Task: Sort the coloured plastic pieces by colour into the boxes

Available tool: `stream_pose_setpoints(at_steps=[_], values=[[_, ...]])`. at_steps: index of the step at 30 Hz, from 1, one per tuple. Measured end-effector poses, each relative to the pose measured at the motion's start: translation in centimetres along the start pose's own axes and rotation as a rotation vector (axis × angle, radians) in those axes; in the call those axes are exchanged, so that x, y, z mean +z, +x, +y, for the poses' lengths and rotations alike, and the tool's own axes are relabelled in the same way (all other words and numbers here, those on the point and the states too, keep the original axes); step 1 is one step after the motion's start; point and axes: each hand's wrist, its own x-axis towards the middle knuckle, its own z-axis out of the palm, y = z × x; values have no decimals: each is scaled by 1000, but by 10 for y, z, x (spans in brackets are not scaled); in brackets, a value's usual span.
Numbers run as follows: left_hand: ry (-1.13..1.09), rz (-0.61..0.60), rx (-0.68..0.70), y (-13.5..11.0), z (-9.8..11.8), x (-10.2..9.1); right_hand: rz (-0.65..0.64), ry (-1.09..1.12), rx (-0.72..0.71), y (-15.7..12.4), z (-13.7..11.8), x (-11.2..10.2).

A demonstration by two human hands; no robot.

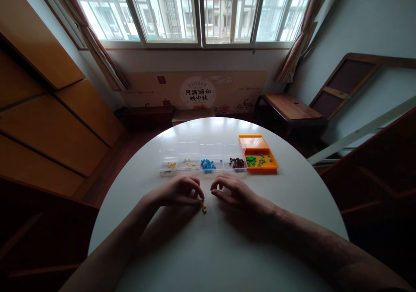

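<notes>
Several tiny pale yellow building bricks (204, 209) stand joined in a small cluster on the white round table (208, 248). Thumb and forefinger of my left hand (184, 191) are closed on the upper end of this cluster. Just to the right, my right hand (233, 190) hovers low over the tabletop with curved fingers. Its thumb and forefinger are a little apart, and nothing shows between them. Beyond both hands, a clear plastic box (216, 170) holds blue bricks (207, 164), dark brown bricks (236, 163) and yellow bricks (171, 165) in separate compartments.
An orange case (271, 167) with green bricks (251, 160) lies open at the right end of the clear box. Past the table's far edge are a wooden stool (294, 105) and a printed cardboard panel (198, 90) beneath the window.
</notes>
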Motion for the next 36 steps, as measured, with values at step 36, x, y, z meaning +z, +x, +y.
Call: stream_pose_setpoints(at_steps=[36], values=[[685,722,-411,-10,-33,-16,-245,-140,-241,-1,-7,-1]])
